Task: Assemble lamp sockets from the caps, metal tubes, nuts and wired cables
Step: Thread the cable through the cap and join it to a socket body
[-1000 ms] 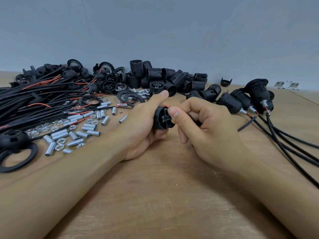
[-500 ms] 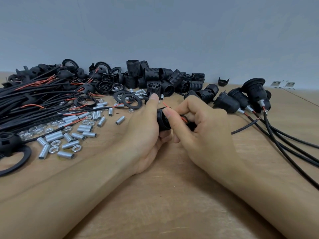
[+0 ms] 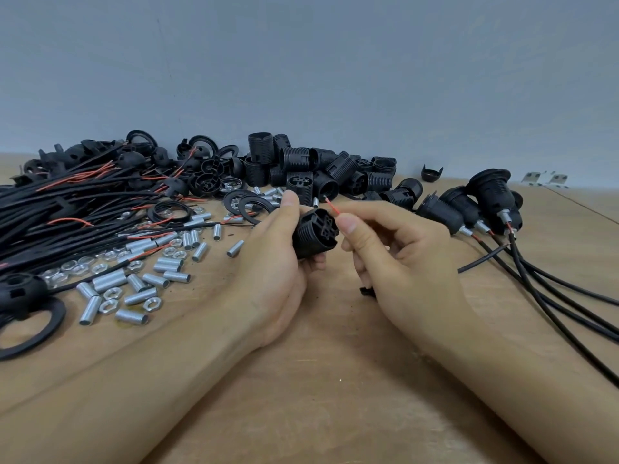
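Closest to the camera, mid-frame, the left hand (image 3: 278, 262) is wrapped around a black threaded socket body (image 3: 313, 234), terminal end facing right. The right hand (image 3: 398, 259) pinches a thin red wire (image 3: 333, 206) between thumb and forefinger, its tip poking up just beside the socket's terminal face. Looks like the wiring step to me. The risk: that lead is flimsy, so it could bend or miss its slot if pushed at an angle. Left of the hands lie loose metal tubes (image 3: 140, 296) and nuts (image 3: 109, 304). Further back, cables (image 3: 67, 209) upper left, spare socket shells (image 3: 301, 162) centre, finished sockets (image 3: 482, 202) right.
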Demonstrator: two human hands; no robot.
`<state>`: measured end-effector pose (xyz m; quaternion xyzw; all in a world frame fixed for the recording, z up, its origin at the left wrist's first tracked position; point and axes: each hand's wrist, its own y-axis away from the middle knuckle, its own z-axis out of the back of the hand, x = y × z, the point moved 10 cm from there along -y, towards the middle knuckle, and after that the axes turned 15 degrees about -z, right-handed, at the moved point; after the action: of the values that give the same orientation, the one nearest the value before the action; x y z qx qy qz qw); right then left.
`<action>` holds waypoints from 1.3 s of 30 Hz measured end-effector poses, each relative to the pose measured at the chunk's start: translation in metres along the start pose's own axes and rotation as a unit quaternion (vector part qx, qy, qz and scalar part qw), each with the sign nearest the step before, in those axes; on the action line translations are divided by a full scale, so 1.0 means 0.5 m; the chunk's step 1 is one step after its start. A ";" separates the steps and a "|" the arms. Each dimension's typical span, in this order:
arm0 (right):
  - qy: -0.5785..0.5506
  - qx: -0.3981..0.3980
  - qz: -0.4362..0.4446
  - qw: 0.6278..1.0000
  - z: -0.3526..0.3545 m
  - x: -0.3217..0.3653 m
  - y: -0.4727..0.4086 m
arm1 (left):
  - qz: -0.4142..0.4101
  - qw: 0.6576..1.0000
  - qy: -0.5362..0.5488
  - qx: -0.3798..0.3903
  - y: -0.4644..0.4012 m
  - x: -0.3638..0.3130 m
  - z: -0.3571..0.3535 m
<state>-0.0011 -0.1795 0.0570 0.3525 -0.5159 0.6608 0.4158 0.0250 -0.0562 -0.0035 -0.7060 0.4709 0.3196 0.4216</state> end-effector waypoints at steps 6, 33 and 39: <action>-0.069 0.025 -0.027 0.997 -0.006 -0.004 0.005 | -0.048 0.999 -0.011 -0.009 0.003 -0.023 -0.001; -0.079 0.018 -0.090 0.993 -0.006 -0.021 0.004 | -0.263 0.932 -0.248 -0.013 0.018 -0.106 0.005; -0.079 0.027 -0.088 0.993 -0.008 -0.022 0.004 | -0.278 0.915 -0.291 -0.021 0.021 -0.110 0.008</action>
<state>0.0014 -0.1777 0.0457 0.4589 -0.4959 0.6054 0.4206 -0.0045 -0.0333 0.0381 -0.6928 0.1056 0.3904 0.5970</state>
